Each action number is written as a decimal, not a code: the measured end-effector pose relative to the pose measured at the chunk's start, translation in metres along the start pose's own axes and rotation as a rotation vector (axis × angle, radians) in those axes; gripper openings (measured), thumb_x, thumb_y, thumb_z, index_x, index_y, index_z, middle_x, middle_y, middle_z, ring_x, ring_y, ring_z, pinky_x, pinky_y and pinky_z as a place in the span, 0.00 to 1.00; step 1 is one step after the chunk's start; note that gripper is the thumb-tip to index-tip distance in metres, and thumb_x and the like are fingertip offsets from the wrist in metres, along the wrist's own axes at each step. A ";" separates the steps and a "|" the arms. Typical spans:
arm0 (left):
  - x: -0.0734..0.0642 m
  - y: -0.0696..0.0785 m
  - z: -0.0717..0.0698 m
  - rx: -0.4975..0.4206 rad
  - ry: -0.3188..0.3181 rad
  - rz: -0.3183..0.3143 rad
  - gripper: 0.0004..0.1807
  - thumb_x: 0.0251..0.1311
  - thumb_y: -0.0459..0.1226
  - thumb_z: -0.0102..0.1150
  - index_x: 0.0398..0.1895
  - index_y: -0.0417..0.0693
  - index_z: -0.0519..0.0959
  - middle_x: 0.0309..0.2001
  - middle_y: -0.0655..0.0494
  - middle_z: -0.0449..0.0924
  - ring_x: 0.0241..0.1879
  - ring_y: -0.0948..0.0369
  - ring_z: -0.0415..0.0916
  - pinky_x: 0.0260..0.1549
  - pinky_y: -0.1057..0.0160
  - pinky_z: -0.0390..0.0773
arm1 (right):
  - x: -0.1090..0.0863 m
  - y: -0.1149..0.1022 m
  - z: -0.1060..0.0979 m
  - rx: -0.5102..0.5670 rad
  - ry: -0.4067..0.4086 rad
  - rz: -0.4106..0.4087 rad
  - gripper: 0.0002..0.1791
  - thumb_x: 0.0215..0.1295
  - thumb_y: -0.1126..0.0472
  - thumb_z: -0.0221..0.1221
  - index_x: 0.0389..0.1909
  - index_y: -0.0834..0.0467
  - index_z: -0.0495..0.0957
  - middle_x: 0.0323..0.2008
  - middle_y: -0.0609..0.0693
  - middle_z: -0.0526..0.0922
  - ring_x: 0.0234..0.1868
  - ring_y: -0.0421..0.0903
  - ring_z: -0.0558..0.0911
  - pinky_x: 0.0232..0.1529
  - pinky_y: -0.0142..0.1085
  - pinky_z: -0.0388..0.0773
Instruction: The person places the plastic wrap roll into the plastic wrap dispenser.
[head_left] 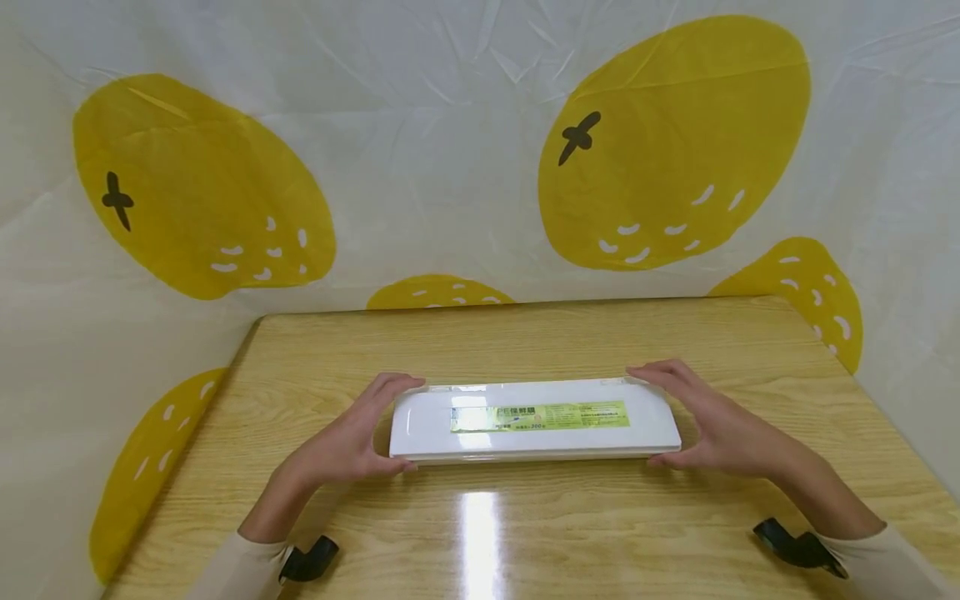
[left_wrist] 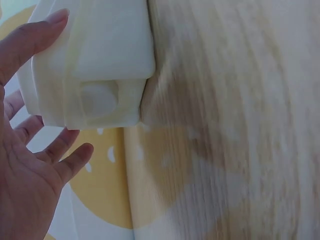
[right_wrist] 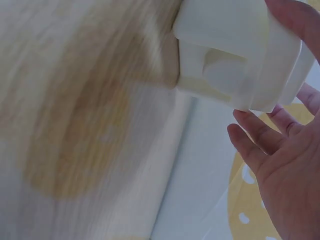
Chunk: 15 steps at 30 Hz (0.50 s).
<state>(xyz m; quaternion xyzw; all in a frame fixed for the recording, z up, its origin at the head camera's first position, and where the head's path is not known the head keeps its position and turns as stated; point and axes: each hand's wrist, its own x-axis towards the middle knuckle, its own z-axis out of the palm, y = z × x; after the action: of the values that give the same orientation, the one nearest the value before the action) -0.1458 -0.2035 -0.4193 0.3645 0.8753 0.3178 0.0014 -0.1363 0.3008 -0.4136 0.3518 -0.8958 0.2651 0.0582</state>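
A long white cling film dispenser [head_left: 427, 421] with a green and yellow label lies crosswise on the wooden table in the head view. My left hand [head_left: 352, 437] grips its left end, thumb at the near edge and fingers at the far edge. At the other end my right hand [head_left: 723, 429] holds it the same way. In the left wrist view the dispenser's white end [left_wrist: 100, 100] has a round recess, with the thumb on one side and fingertips on the other. The right wrist view shows the opposite end [right_wrist: 220, 70] between thumb and fingers.
The wooden table [head_left: 525, 342] reaches back to a white cloth wall [head_left: 435, 167] printed with big yellow fruits. Dark straps [head_left: 309, 558] sit at both sleeve cuffs. A bright light reflection lies on the tabletop in front of the dispenser.
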 end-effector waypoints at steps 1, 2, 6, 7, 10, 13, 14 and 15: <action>0.000 0.000 0.000 0.004 0.000 0.005 0.56 0.47 0.46 0.82 0.78 0.61 0.56 0.71 0.60 0.58 0.71 0.58 0.60 0.64 0.45 0.71 | 0.000 0.000 0.000 -0.006 0.000 0.004 0.60 0.43 0.49 0.82 0.77 0.47 0.60 0.69 0.44 0.64 0.67 0.37 0.65 0.63 0.15 0.57; 0.000 0.000 0.000 0.003 0.000 0.005 0.56 0.47 0.46 0.82 0.77 0.60 0.57 0.71 0.60 0.58 0.70 0.58 0.60 0.64 0.46 0.71 | 0.000 0.001 0.000 -0.007 0.002 0.005 0.60 0.43 0.49 0.82 0.77 0.47 0.60 0.69 0.44 0.64 0.67 0.37 0.66 0.63 0.15 0.57; 0.001 0.002 -0.001 0.000 0.005 -0.006 0.53 0.48 0.45 0.81 0.76 0.58 0.59 0.71 0.60 0.57 0.69 0.58 0.61 0.62 0.46 0.73 | 0.002 0.001 -0.002 0.009 0.017 0.020 0.58 0.44 0.50 0.82 0.76 0.47 0.61 0.69 0.45 0.64 0.66 0.36 0.66 0.62 0.15 0.57; 0.001 0.002 -0.002 0.000 0.006 -0.011 0.53 0.48 0.45 0.81 0.76 0.57 0.59 0.71 0.59 0.57 0.69 0.58 0.61 0.62 0.46 0.73 | 0.003 0.001 -0.002 0.012 0.019 0.019 0.57 0.45 0.51 0.82 0.76 0.47 0.61 0.69 0.45 0.65 0.66 0.37 0.66 0.62 0.15 0.57; 0.002 0.004 -0.003 0.000 0.007 -0.031 0.52 0.47 0.43 0.81 0.75 0.58 0.60 0.71 0.60 0.57 0.68 0.59 0.62 0.61 0.48 0.74 | 0.005 0.002 -0.003 0.014 0.023 0.015 0.57 0.45 0.51 0.82 0.76 0.48 0.62 0.69 0.46 0.65 0.65 0.37 0.66 0.61 0.14 0.57; 0.004 0.004 -0.005 0.002 0.008 -0.039 0.53 0.46 0.42 0.82 0.75 0.59 0.61 0.71 0.61 0.58 0.67 0.60 0.62 0.61 0.49 0.74 | 0.006 0.002 -0.004 0.020 0.018 0.023 0.57 0.45 0.50 0.81 0.76 0.47 0.61 0.69 0.45 0.65 0.65 0.36 0.66 0.62 0.14 0.57; 0.004 0.004 -0.005 0.001 0.008 -0.040 0.53 0.46 0.42 0.82 0.75 0.59 0.61 0.71 0.61 0.58 0.67 0.60 0.62 0.61 0.48 0.74 | 0.006 0.002 -0.004 0.023 0.017 0.028 0.57 0.45 0.49 0.81 0.76 0.47 0.61 0.69 0.45 0.65 0.65 0.36 0.67 0.62 0.14 0.57; 0.004 0.004 -0.005 0.001 0.007 -0.039 0.53 0.46 0.42 0.82 0.75 0.58 0.61 0.70 0.61 0.58 0.68 0.60 0.62 0.62 0.48 0.74 | 0.007 0.002 -0.004 0.026 0.016 0.032 0.57 0.45 0.49 0.81 0.76 0.46 0.61 0.68 0.45 0.65 0.65 0.36 0.67 0.62 0.14 0.57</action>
<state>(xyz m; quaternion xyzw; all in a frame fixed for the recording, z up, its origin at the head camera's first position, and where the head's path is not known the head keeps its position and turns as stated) -0.1474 -0.2019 -0.4118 0.3461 0.8825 0.3184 0.0043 -0.1430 0.3006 -0.4090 0.3359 -0.8974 0.2806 0.0565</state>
